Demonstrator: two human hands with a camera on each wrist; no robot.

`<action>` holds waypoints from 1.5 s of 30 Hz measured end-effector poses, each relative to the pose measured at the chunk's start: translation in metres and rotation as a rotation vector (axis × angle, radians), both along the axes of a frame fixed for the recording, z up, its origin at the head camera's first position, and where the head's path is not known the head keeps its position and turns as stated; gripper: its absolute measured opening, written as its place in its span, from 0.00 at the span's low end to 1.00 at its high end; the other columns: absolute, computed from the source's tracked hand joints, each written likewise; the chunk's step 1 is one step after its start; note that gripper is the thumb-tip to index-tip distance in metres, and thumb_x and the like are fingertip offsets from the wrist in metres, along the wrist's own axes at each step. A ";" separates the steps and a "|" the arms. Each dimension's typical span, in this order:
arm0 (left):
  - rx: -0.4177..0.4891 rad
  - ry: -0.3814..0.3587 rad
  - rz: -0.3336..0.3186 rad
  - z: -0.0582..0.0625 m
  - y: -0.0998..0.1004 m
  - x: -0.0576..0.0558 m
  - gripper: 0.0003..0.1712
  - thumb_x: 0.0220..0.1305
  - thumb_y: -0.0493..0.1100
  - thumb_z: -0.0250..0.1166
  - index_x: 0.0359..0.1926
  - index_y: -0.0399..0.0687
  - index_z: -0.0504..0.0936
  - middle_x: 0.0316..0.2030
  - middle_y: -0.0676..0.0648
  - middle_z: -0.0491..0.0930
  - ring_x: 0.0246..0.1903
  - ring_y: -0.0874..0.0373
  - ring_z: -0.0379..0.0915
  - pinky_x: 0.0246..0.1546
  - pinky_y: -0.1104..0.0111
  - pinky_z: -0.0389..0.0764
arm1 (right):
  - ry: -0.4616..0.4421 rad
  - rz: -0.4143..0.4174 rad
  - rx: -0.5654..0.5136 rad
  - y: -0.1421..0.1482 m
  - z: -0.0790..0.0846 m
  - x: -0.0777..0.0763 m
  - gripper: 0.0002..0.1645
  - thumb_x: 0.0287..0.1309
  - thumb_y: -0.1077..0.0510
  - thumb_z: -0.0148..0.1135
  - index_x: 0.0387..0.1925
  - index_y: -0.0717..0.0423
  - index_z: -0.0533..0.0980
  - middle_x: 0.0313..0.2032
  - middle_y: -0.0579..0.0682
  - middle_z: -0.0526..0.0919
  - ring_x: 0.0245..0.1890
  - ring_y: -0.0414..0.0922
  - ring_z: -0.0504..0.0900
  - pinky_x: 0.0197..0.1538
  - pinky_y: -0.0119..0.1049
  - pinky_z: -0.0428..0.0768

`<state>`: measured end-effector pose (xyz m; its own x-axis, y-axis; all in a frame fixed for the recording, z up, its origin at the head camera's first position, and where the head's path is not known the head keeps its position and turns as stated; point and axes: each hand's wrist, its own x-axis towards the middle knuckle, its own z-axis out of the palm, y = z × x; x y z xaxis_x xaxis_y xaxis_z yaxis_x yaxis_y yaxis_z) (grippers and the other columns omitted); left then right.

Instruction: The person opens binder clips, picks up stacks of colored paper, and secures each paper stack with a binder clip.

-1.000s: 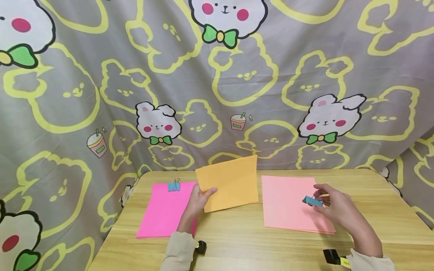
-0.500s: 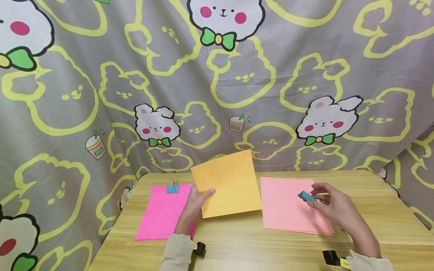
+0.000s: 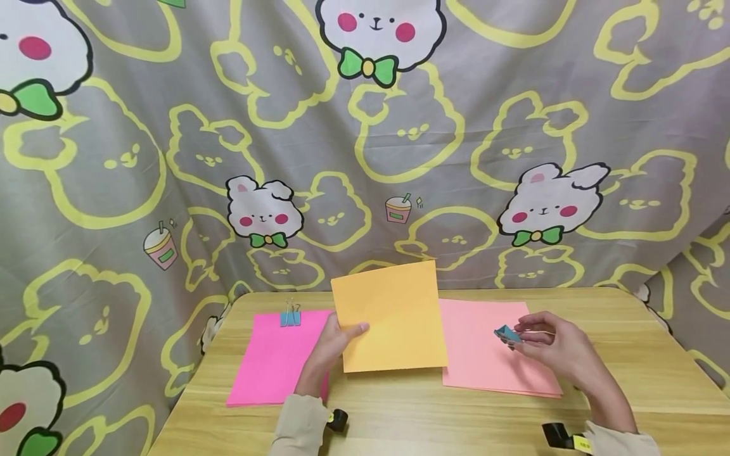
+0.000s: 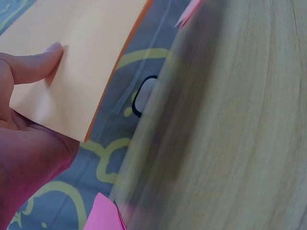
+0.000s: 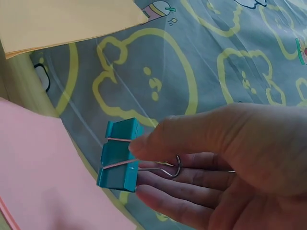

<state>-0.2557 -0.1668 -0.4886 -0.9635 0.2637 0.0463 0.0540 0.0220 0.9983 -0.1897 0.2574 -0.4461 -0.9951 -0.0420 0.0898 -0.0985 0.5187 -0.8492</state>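
Note:
My left hand holds a stack of orange paper up off the table by its left edge, thumb on the front face. In the left wrist view the thumb presses flat on the orange paper, whose edge shows several sheets. Over on the right, my right hand pinches a teal binder clip above the light pink paper. The right wrist view shows the thumb against the binder clip, its wire handles toward the fingers.
A hot pink paper stack lies at the left with another teal binder clip on its top edge. The wooden table runs back to a grey patterned curtain.
The orange paper has turned more squarely toward the view, its right side now overlapping the light pink paper. My right hand has shifted slightly left with the binder clip.

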 end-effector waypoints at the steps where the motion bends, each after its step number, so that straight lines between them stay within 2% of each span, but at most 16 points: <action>1: 0.000 -0.002 -0.001 0.000 0.000 0.000 0.20 0.68 0.34 0.67 0.59 0.35 0.75 0.46 0.42 0.83 0.45 0.53 0.80 0.49 0.61 0.81 | -0.005 0.004 -0.017 0.000 0.000 0.000 0.31 0.54 0.63 0.78 0.55 0.70 0.74 0.51 0.66 0.83 0.41 0.37 0.87 0.40 0.31 0.85; 7: 0.002 -0.015 0.000 0.002 0.003 0.002 0.19 0.68 0.35 0.67 0.58 0.34 0.76 0.44 0.42 0.84 0.41 0.53 0.82 0.45 0.62 0.84 | -0.024 0.028 -0.095 -0.001 -0.001 -0.001 0.32 0.54 0.60 0.79 0.55 0.70 0.74 0.50 0.65 0.84 0.41 0.37 0.87 0.40 0.33 0.86; 15: -0.025 -0.028 -0.016 0.003 0.007 0.005 0.26 0.68 0.35 0.68 0.64 0.39 0.73 0.54 0.43 0.81 0.51 0.54 0.75 0.56 0.61 0.76 | -0.090 0.044 -0.082 -0.005 -0.002 -0.004 0.34 0.59 0.52 0.76 0.56 0.70 0.74 0.45 0.58 0.85 0.41 0.39 0.86 0.43 0.37 0.86; 18: -0.025 -0.039 -0.032 0.003 0.009 0.006 0.27 0.68 0.36 0.68 0.66 0.40 0.72 0.54 0.43 0.81 0.52 0.54 0.75 0.56 0.61 0.76 | -0.101 0.051 -0.069 -0.007 -0.004 -0.005 0.33 0.62 0.50 0.74 0.57 0.70 0.73 0.44 0.56 0.85 0.40 0.40 0.85 0.42 0.38 0.86; 25: -0.032 -0.038 -0.061 0.001 0.013 0.006 0.24 0.67 0.37 0.69 0.61 0.37 0.73 0.48 0.45 0.81 0.48 0.56 0.74 0.54 0.64 0.77 | -0.082 0.133 -0.141 -0.008 -0.007 -0.007 0.26 0.71 0.54 0.65 0.58 0.70 0.69 0.41 0.58 0.85 0.38 0.47 0.86 0.41 0.41 0.86; 29: -0.039 -0.053 -0.055 0.001 0.016 0.006 0.26 0.66 0.38 0.70 0.61 0.36 0.72 0.50 0.43 0.79 0.50 0.54 0.72 0.57 0.60 0.75 | -0.087 0.166 -0.188 -0.009 -0.008 -0.008 0.26 0.72 0.55 0.63 0.59 0.71 0.68 0.44 0.59 0.85 0.40 0.48 0.86 0.44 0.41 0.86; 33: -0.051 -0.053 -0.050 0.002 0.019 0.009 0.29 0.66 0.37 0.70 0.63 0.34 0.69 0.52 0.41 0.76 0.51 0.53 0.71 0.57 0.60 0.74 | -0.122 0.166 -0.224 -0.011 -0.007 -0.008 0.27 0.71 0.54 0.65 0.59 0.70 0.69 0.44 0.61 0.87 0.42 0.51 0.87 0.47 0.44 0.86; 38: -0.005 -0.023 -0.098 0.001 0.022 0.009 0.25 0.66 0.32 0.68 0.62 0.34 0.72 0.49 0.42 0.81 0.49 0.54 0.76 0.54 0.62 0.78 | -0.163 0.147 -0.236 -0.014 -0.006 -0.009 0.26 0.69 0.50 0.67 0.55 0.68 0.72 0.42 0.64 0.87 0.43 0.55 0.88 0.50 0.47 0.85; 45: 0.010 -0.034 -0.108 0.001 0.025 0.009 0.23 0.67 0.34 0.69 0.61 0.36 0.74 0.47 0.44 0.83 0.47 0.55 0.78 0.51 0.64 0.78 | -0.149 0.168 -0.250 -0.017 -0.008 -0.011 0.24 0.71 0.52 0.65 0.54 0.68 0.73 0.42 0.64 0.87 0.43 0.56 0.88 0.49 0.47 0.85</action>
<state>-0.2465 -0.1416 -0.4874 -0.9304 0.3660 0.0175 0.0220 0.0080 0.9997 -0.2004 0.2407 -0.4538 -0.9791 -0.2014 -0.0276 -0.0304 0.2793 -0.9597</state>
